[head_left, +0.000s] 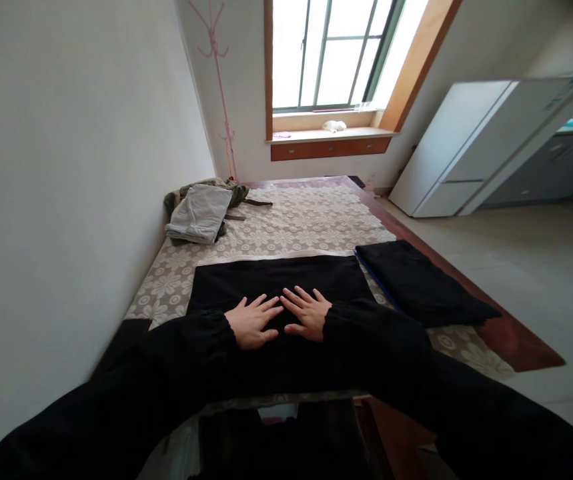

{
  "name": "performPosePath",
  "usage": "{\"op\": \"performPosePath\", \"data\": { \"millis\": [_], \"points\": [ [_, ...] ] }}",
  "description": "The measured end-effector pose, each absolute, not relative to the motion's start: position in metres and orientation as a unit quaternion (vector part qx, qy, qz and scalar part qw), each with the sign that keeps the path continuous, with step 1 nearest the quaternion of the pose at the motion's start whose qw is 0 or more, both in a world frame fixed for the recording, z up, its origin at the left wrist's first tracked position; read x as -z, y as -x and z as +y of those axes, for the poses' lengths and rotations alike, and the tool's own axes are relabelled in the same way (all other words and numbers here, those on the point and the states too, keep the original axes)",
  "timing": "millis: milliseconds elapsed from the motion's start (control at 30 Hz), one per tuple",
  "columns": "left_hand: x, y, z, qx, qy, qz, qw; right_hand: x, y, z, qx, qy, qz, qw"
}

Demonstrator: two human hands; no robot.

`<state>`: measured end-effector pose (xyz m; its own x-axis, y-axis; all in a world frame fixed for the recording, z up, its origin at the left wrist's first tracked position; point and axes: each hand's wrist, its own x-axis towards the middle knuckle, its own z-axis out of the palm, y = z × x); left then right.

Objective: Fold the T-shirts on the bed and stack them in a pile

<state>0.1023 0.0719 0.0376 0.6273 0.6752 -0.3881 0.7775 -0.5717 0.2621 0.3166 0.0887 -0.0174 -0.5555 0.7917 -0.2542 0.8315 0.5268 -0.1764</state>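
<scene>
A black cloth (276, 272) lies spread flat near the front of the table; its exact kind cannot be made out. My left hand (253, 323) rests palm down on it with the fingers spread. Beside it my right hand (308, 313) also lies flat on the cloth, its fingers apart and pointing inward. The fingertips of both hands almost meet in the middle. Black sleeves cover both arms and blend with the cloth, hiding parts of its sides. To the right sits a folded black fabric piece (421, 280) with a blue line along its left edge.
A patterned tablecloth (311, 217) covers much of the reddish-brown table (521, 340). Folded grey cloth (201, 213) lies on a greenish bag at the back left. A wall (81, 167) borders the left side. Beyond stand a pink coat rack (221, 80) and a white refrigerator (466, 147).
</scene>
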Motion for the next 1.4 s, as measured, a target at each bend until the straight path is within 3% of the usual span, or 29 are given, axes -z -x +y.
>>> {"op": "performPosePath", "data": {
  "millis": [133, 367, 967, 1400],
  "points": [
    [-0.026, -0.110, 0.112, 0.032, -0.872, 0.466, 0.148, 0.015, -0.301, 0.132, 0.146, -0.504, 0.847, 0.080],
    [0.025, -0.122, 0.147, -0.130, -0.834, 0.535, 0.028, 0.034, -0.287, 0.166, 0.063, -0.531, 0.844, -0.030],
    [0.035, -0.101, 0.155, -0.092, -0.848, 0.522, -0.022, 0.050, -0.297, 0.171, 0.032, -0.485, 0.870, -0.079],
    [0.029, -0.102, 0.154, -0.096, -0.849, 0.519, 0.019, 0.041, -0.297, 0.169, 0.074, -0.486, 0.866, -0.087]
  ]
}}
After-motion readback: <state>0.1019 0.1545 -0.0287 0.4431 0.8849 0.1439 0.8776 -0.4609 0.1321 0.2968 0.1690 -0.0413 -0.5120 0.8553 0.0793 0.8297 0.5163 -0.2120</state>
